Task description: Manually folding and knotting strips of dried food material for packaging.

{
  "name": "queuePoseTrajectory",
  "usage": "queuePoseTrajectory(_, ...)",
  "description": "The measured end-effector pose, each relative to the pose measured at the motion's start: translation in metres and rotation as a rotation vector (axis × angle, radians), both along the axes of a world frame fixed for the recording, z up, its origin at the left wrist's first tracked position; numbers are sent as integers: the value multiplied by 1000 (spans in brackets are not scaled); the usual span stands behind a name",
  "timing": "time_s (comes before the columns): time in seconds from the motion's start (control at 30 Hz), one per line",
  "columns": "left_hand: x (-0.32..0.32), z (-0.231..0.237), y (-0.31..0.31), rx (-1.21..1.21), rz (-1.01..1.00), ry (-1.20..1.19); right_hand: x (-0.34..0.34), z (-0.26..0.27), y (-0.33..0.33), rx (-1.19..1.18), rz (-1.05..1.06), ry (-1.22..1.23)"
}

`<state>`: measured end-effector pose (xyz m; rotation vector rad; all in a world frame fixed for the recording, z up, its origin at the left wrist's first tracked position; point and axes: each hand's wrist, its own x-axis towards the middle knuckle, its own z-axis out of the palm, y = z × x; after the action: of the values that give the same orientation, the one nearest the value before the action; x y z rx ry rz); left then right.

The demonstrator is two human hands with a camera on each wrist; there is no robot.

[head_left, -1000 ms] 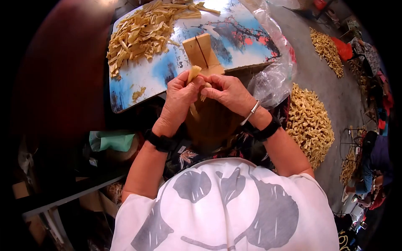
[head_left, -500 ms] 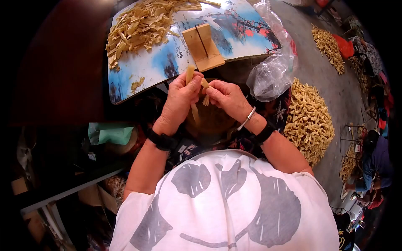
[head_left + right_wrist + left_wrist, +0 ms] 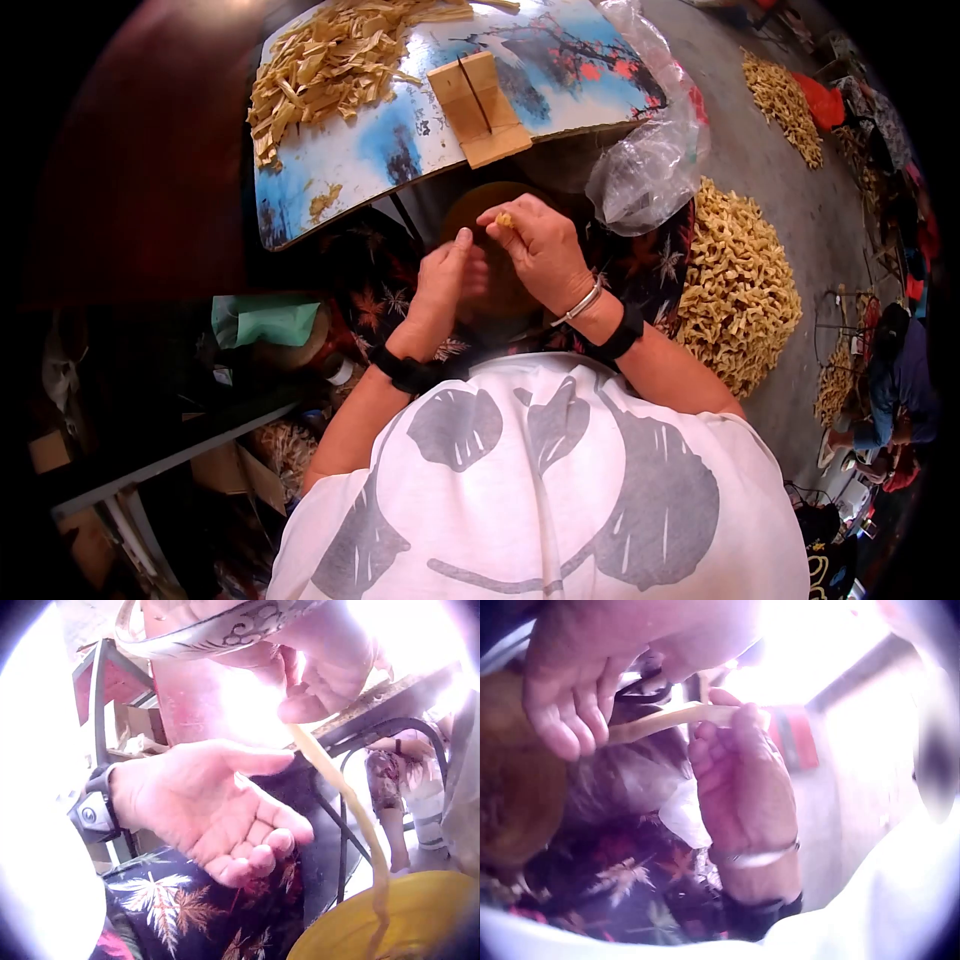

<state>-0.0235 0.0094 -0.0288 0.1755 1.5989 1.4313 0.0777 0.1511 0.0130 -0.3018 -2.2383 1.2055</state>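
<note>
My right hand (image 3: 545,250) pinches the end of a long, limp pale-yellow strip (image 3: 341,784) between thumb and fingers. From there the strip hangs down into a yellow tub (image 3: 427,900) between the knees. In the left wrist view, the strip (image 3: 660,721) slants from the right fingertips and passes behind the left fingers. My left hand (image 3: 440,290) is beside the right one, palm turned toward it, its fingers loosely bent around nothing. In the right wrist view, the left hand (image 3: 225,810) shows a bare palm, apart from the strip.
Ahead is a painted tabletop (image 3: 390,150) with a heap of flat yellow pieces (image 3: 340,70) and a slotted wooden block (image 3: 480,110) near its edge. Clear plastic sheeting (image 3: 640,185) drapes off its right corner. A large pile of short yellow pieces (image 3: 740,290) covers the floor at right.
The short yellow piece the left hand gripped upright has gone from it; that hand has loosened and drawn back toward the body. The right hand now pinches a strip end, slightly lower than before.
</note>
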Motion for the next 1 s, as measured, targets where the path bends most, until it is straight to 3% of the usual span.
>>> queuePoseTrajectory(0.07, 4, 0, -10, 96, -26, -663, 9, 3, -10, 10, 78, -2)
queuePoseTrajectory(0.1, 16, 16, -6, 224, 112, -694, 13, 5, -16, -2, 129, 19)
queuePoseTrajectory(0.2, 13, 14, 2, 158, 21, -435, 27, -3, -28, -137, 266, -11)
queuePoseTrajectory(0.23, 11, 11, 2, 161, -32, -346, 29, -3, -27, -128, 213, -39)
queuePoseTrajectory(0.3, 7, 10, 3, -54, -267, 171, 32, 1, -21, -109, 109, -90)
queuePoseTrajectory(0.33, 6, 9, 4, -163, -382, 431, 29, -12, -12, 93, 45, -51)
queuePoseTrajectory(0.37, 11, 10, 1, -33, -386, 964, 25, -17, -9, 109, -1, 22)
queuePoseTrajectory(0.4, 15, 16, 1, -69, -426, 1124, 23, -18, -8, 125, -51, 95)
queuePoseTrajectory(0.47, 20, 30, 5, -141, -497, 1448, 23, -17, -10, -274, -85, -117)
queuePoseTrajectory(0.57, 26, 36, 9, -87, -302, 1600, 17, -18, -5, -724, -100, -381)
queuePoseTrajectory(0.6, 26, 36, 10, -75, -296, 1627, 15, -18, -3, -849, -98, -461)
queuePoseTrajectory(0.7, 26, 33, 12, -74, -287, 1666, 13, -27, -6, -757, -110, -420)
queuePoseTrajectory(0.8, 25, 30, 12, -109, -284, 1577, 18, -32, -6, -565, 23, -301)
queuePoseTrajectory(0.9, 22, 29, 13, -27, -272, 1362, 18, -44, -4, -90, 44, -38)
queuePoseTrajectory(1.0, 18, 30, 10, 121, -292, 1140, 20, -58, 4, -438, 110, -157)
